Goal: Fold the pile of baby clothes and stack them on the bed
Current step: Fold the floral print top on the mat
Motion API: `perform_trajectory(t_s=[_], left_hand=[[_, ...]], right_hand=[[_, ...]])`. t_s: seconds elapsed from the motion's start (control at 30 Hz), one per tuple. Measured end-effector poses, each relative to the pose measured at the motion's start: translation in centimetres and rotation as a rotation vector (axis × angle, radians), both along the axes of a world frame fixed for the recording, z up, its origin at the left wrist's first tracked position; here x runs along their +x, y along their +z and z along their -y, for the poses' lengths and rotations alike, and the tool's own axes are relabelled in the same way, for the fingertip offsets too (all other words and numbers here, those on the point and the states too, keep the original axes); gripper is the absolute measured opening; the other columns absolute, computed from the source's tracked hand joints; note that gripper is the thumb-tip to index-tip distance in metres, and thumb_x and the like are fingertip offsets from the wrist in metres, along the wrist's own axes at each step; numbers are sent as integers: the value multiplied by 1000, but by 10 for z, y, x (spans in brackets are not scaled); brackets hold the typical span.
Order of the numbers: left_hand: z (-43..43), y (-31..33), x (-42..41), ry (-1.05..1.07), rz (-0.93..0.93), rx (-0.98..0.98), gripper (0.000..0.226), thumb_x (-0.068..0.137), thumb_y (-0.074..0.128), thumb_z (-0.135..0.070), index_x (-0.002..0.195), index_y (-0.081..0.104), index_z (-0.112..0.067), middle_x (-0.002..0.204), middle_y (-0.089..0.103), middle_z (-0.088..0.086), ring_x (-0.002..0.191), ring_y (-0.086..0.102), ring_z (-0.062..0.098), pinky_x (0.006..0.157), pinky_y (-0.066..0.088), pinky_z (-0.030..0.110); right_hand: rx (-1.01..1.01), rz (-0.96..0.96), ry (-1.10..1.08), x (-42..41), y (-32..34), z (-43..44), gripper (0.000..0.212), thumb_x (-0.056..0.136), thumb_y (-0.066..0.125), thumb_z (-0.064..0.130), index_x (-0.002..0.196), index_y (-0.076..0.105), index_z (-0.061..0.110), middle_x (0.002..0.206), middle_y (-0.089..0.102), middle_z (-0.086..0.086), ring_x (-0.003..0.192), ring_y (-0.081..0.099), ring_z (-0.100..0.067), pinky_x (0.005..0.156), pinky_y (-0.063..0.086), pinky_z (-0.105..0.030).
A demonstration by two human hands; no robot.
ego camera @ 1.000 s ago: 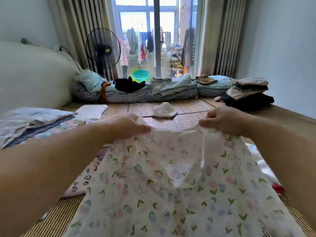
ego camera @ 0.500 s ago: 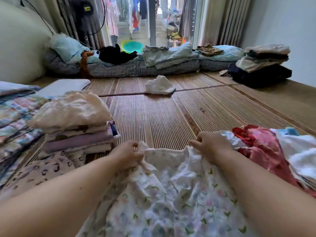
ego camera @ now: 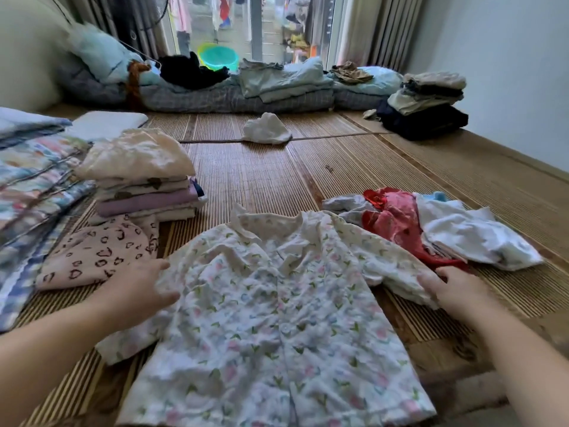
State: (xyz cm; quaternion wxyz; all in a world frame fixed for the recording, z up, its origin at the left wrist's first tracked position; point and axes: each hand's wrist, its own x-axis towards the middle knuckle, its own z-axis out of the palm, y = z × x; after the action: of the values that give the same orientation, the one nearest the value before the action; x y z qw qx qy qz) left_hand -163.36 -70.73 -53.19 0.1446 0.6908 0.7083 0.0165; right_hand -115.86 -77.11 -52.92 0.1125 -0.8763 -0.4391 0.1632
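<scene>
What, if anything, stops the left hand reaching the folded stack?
Probably nothing, so yes: the left hand touches the floral shirt, and only the flat heart-print garment lies between it and the folded stack.

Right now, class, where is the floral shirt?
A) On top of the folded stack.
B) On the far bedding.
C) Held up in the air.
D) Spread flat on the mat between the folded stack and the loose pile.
D: the floral shirt lies open on the mat, with the folded stack on its left and the loose pile on its right.
</scene>
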Motion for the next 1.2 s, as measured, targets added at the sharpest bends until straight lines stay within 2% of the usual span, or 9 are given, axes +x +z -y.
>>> perform_trajectory(t_s=[0.13, 0.3, 0.47, 0.53, 0.67, 0.8, 0.93, 1.1, 1.2], left_hand=[[20, -2, -9, 186, 64, -50, 42, 80, 65, -57, 102, 55, -23, 109, 65, 2, 98, 61, 21, 76, 49, 30], [20, 1, -26, 230, -50, -105, 37, 80, 65, -52, 66, 59, -19, 59, 63, -5, 58, 61, 13, 47, 38, 24], [9, 11, -37, 166, -131, -162, 24, 95, 45, -33, 99, 66, -22, 103, 66, -4, 96, 61, 12, 77, 50, 27], [8, 10, -40, 140, -165, -203, 26, 98, 39, -24, 108, 63, -18, 108, 64, 0, 99, 61, 14, 79, 49, 26], [-1, 18, -53, 258, 1, -130, 28, 89, 60, -21, 63, 56, -12, 62, 56, 3, 59, 52, 17, 51, 36, 25], [-13, 48, -60, 355, 403, -53, 17, 84, 67, -10, 86, 61, 5, 75, 60, 17, 65, 59, 30, 53, 44, 33], [-25, 98, -36, 359, 866, -70, 14, 90, 54, 4, 104, 52, 1, 76, 56, 16, 45, 59, 22, 36, 49, 26], [-44, 130, 37, 235, 1042, -207, 22, 93, 49, 4, 108, 54, -11, 99, 58, 14, 68, 58, 21, 39, 51, 23], [-56, 127, 70, 204, 1032, -265, 25, 91, 50, 5, 111, 57, -9, 110, 57, 18, 74, 57, 19, 55, 57, 28]], right_hand=[[-16, -31, -112, 9, -13, 10, 58, 85, 58, 55, 127, 59, 15, 132, 57, -17, 120, 51, -36, 99, 40, -42], [323, -380, -111, -2, 13, 17, 15, 79, 64, 11, 64, 62, 7, 70, 60, -12, 66, 51, -26, 61, 39, -37], [686, -920, -270, -3, 40, 3, 31, 80, 56, 19, 107, 63, 4, 103, 67, -18, 90, 66, -35, 82, 55, -53], [699, -775, -284, -7, 50, -5, 24, 91, 52, 26, 105, 58, 7, 101, 65, -15, 89, 64, -31, 85, 54, -49], [680, -641, -292, -12, 51, -19, 26, 93, 52, 31, 107, 57, 11, 101, 63, -14, 90, 63, -31, 83, 55, -48], [633, -400, -305, -17, 61, -19, 19, 88, 53, 30, 80, 56, 12, 99, 64, -15, 94, 61, -38, 85, 53, -52], [580, -112, -270, -27, 78, -25, 35, 97, 41, 24, 119, 56, 0, 122, 58, -25, 113, 52, -43, 93, 42, -45], [640, -293, -38, -69, 77, -51, 23, 93, 51, 24, 105, 59, 6, 98, 59, -15, 96, 57, -31, 75, 39, -33], [617, -614, 118, -105, 64, -66, 24, 86, 64, 25, 107, 58, 17, 102, 63, -11, 91, 64, -29, 78, 55, -46]])
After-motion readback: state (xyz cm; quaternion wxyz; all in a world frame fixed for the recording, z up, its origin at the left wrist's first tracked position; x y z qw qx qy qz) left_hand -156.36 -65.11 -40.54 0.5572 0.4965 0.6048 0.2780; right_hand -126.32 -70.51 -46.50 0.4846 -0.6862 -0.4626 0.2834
